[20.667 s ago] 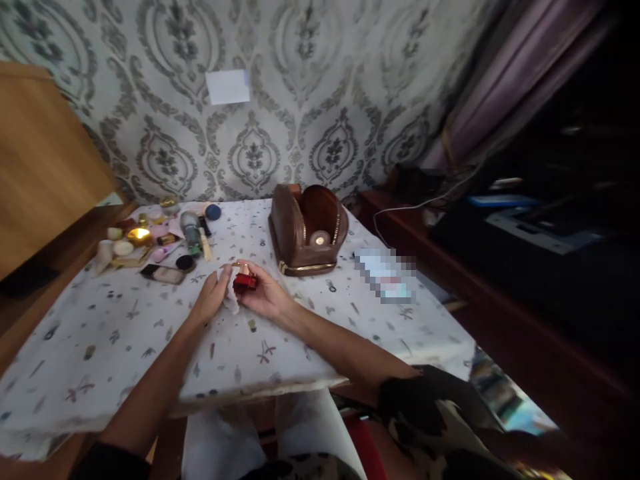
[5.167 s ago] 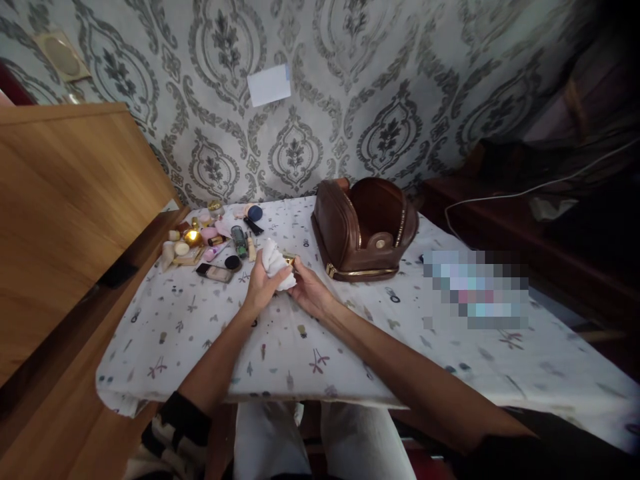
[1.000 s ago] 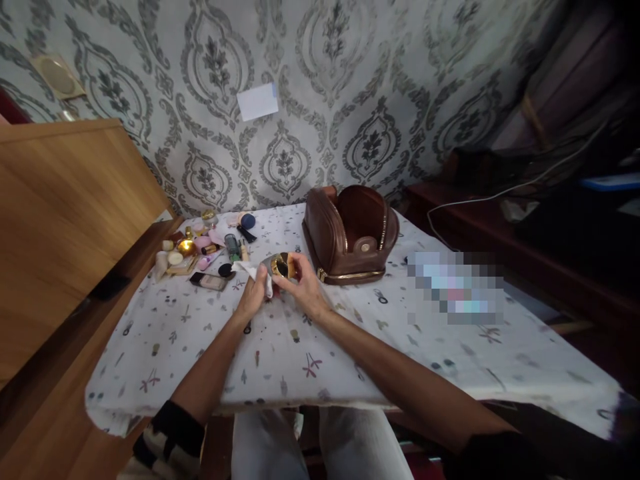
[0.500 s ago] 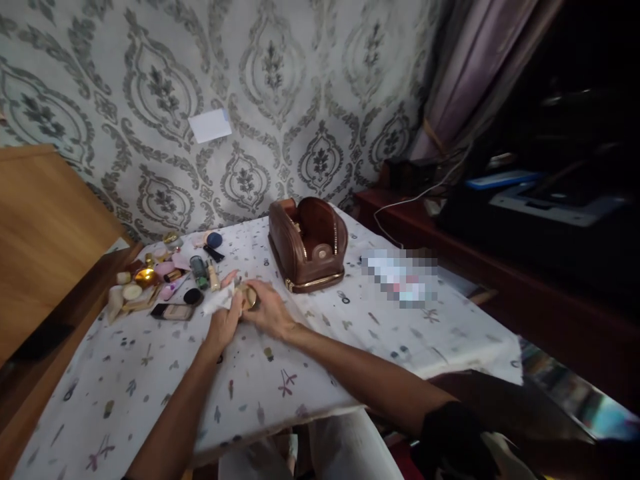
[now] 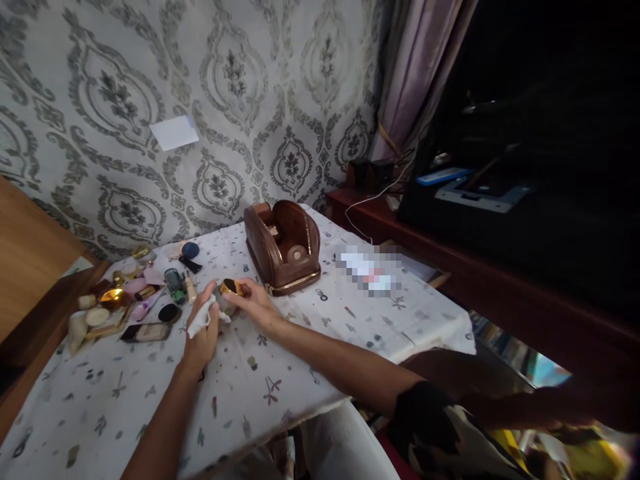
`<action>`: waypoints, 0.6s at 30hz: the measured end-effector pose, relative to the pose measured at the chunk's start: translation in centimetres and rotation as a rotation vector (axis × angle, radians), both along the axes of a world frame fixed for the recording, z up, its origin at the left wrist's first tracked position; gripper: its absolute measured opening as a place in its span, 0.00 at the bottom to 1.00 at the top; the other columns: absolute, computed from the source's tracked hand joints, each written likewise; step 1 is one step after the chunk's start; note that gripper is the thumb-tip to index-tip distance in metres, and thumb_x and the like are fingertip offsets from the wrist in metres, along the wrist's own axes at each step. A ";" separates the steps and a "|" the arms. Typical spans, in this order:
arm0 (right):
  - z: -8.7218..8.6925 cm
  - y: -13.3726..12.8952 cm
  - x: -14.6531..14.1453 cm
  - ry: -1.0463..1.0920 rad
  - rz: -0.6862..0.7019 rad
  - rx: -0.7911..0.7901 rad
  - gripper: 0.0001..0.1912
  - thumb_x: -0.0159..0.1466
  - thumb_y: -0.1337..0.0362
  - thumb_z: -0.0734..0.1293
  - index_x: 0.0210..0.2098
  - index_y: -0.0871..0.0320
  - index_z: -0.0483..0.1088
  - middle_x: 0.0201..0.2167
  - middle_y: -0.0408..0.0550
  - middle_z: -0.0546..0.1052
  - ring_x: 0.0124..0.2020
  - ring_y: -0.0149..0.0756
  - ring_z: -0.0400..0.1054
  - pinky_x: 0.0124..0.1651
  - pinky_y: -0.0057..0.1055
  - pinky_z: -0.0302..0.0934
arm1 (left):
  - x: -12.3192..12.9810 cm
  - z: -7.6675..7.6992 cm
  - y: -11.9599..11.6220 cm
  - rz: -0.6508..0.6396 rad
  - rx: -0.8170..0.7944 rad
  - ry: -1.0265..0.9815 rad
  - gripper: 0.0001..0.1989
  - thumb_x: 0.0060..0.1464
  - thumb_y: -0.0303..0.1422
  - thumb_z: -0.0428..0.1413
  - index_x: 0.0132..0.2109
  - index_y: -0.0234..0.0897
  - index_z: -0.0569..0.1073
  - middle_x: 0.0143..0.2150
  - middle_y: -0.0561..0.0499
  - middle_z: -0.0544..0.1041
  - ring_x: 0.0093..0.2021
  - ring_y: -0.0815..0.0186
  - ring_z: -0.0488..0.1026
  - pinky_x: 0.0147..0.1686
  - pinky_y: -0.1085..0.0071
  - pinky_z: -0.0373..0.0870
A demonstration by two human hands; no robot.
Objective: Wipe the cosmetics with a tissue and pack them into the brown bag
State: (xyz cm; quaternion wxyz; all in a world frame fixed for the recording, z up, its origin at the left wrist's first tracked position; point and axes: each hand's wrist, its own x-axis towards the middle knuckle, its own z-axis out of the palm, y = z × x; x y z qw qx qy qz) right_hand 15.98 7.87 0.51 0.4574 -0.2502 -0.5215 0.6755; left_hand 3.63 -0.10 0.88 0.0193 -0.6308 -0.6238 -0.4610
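A small round gold-rimmed item with a dark face point(image 5: 231, 287) is gripped by the fingers of my right hand point(image 5: 256, 305). Just left of it, my left hand point(image 5: 203, 337) is closed on a crumpled white wipe point(image 5: 201, 319). Both hands are over the patterned white cloth, close together. Beyond my right hand stands a brown bag point(image 5: 284, 247), unzipped at the top. Left of my hands lie cosmetics: a dark round lid point(image 5: 169, 313), a flat bottle point(image 5: 145, 332), a greenish bottle point(image 5: 175, 285) and a small beige tube point(image 5: 190, 289).
More cosmetics, with a shiny gold piece point(image 5: 114, 297), crowd the table's left side. A blurred-out object point(image 5: 369, 269) lies right of the bag. A dark red shelf point(image 5: 425, 250) with a cable borders the right. Patterned wallpaper point(image 5: 220, 180) rises behind the table.
The view has turned right, so things sit further left. My hands have moved slightly apart, and the round item is now tilted in my right fingers, its dark face showing.
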 end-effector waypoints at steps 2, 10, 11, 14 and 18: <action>0.7 -0.2 0.3 0.081 0.031 -0.057 0.20 0.49 0.52 0.74 0.35 0.55 0.67 0.28 0.39 0.68 0.31 0.32 0.63 0.34 0.28 0.60 | -0.5 -0.3 0.1 0.088 -0.001 -0.065 0.22 0.67 0.41 0.42 0.60 0.38 0.68 0.62 0.42 0.70 0.65 0.56 0.64 0.65 0.58 0.60; 2.5 0.1 1.3 0.099 0.013 0.100 0.20 0.49 0.54 0.75 0.36 0.56 0.69 0.31 0.40 0.71 0.36 0.33 0.66 0.43 0.30 0.63 | -2.8 -3.1 1.4 0.066 -0.192 0.215 0.15 0.49 0.30 0.52 0.45 0.34 0.74 0.46 0.39 0.77 0.51 0.46 0.73 0.51 0.50 0.70; 2.4 0.2 1.3 0.082 0.003 0.119 0.20 0.49 0.54 0.75 0.36 0.56 0.69 0.31 0.40 0.71 0.36 0.33 0.66 0.44 0.30 0.63 | -2.9 -3.2 1.5 0.063 -0.197 0.215 0.14 0.49 0.29 0.52 0.44 0.34 0.74 0.46 0.39 0.77 0.50 0.47 0.73 0.51 0.50 0.70; 2.1 0.4 1.3 0.047 -0.002 0.112 0.21 0.49 0.51 0.75 0.36 0.56 0.69 0.31 0.41 0.70 0.36 0.33 0.66 0.41 0.30 0.65 | -3.0 -3.2 1.5 0.106 -0.173 0.151 0.17 0.52 0.29 0.49 0.48 0.36 0.72 0.48 0.41 0.76 0.51 0.50 0.72 0.51 0.52 0.70; 1.5 0.7 1.2 0.030 -0.032 0.092 0.23 0.49 0.51 0.75 0.38 0.56 0.68 0.33 0.42 0.69 0.38 0.34 0.65 0.40 0.30 0.64 | -3.3 -3.0 1.5 0.157 -0.206 0.202 0.16 0.53 0.31 0.50 0.48 0.35 0.72 0.47 0.40 0.75 0.52 0.49 0.71 0.53 0.51 0.68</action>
